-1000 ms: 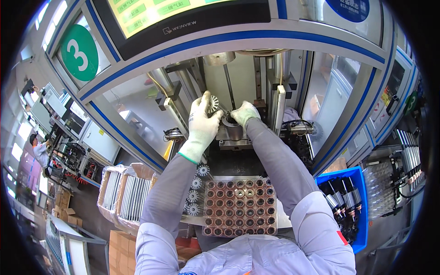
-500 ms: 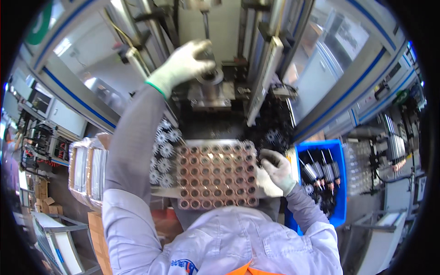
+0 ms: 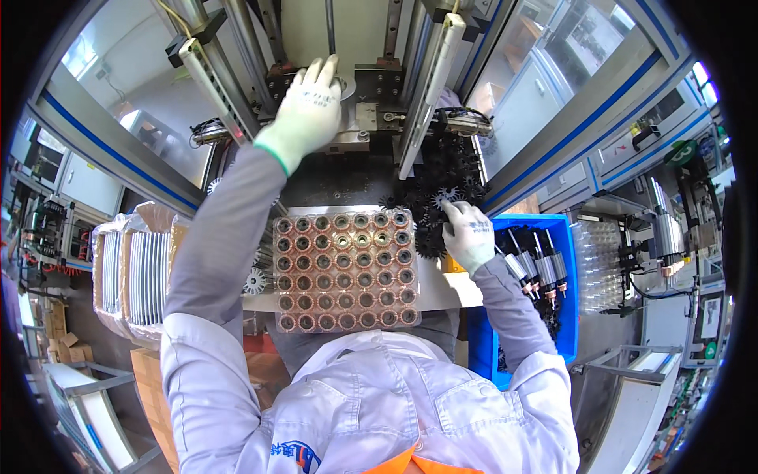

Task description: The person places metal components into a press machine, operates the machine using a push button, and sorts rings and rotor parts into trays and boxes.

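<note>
My left hand (image 3: 312,107), in a white glove with a green cuff, reaches up to the metal fixture (image 3: 351,142) of a press. Its fingers are stretched out; whatever lies under the palm is hidden. My right hand (image 3: 470,235), also gloved, has its bent fingertips at a lighter toothed disc (image 3: 450,195) on the edge of a pile of black toothed discs (image 3: 430,235). A gap shows between its thumb and forefinger. Between my arms lies a clear tray (image 3: 345,272) with rows of copper-coloured ring parts.
Steel columns and a slanted light bar (image 3: 430,95) flank the press. At the right stands a blue bin (image 3: 570,276) holding shafted parts. A plastic-lined box (image 3: 134,272) of pale plates is at the left. Pale toothed discs (image 3: 254,280) lie beside the tray.
The view has shifted, so the tray appears further left and higher. My left hand has flattened over the fixture with fingers forward. My right hand has moved from beside the tray to the black discs.
</note>
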`<state>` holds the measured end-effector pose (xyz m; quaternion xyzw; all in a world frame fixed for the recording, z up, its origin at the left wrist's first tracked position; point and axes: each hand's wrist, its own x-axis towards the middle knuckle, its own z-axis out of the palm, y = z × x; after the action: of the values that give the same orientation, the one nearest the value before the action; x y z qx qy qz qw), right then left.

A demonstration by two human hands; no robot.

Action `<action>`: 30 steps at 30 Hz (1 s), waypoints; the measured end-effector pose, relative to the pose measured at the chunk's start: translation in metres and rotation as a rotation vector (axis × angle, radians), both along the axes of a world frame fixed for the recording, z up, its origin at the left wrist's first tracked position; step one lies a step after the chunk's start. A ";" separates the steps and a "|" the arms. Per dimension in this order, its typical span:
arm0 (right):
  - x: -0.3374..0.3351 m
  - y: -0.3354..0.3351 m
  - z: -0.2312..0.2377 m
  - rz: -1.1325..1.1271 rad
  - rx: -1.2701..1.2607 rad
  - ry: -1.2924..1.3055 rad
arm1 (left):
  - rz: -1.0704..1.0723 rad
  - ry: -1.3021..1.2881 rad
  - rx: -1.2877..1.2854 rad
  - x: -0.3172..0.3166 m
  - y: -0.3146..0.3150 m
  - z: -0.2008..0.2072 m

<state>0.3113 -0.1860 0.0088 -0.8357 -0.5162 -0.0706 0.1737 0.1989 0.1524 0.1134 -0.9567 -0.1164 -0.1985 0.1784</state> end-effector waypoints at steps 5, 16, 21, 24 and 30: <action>0.020 0.017 -0.013 0.193 -0.197 -0.114 | -0.077 -0.314 -0.633 -0.120 -0.031 -0.023; 0.019 0.014 -0.002 0.056 0.299 0.792 | 0.774 -0.681 -0.720 -0.426 -0.020 -0.050; -0.029 0.057 0.011 0.192 0.298 0.886 | 0.805 -0.164 -0.354 -0.434 0.067 -0.073; -0.050 0.075 0.032 0.230 0.312 0.787 | 0.682 0.024 -0.215 -0.424 0.119 -0.112; -0.062 0.116 0.073 0.183 0.351 0.557 | 0.589 0.101 -0.094 -0.427 0.139 -0.120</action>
<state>0.2494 -0.0704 0.0814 -0.7304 -0.5018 0.0884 0.4549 -0.2284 0.2918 -0.0064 -0.8976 -0.3891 -0.0848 0.1892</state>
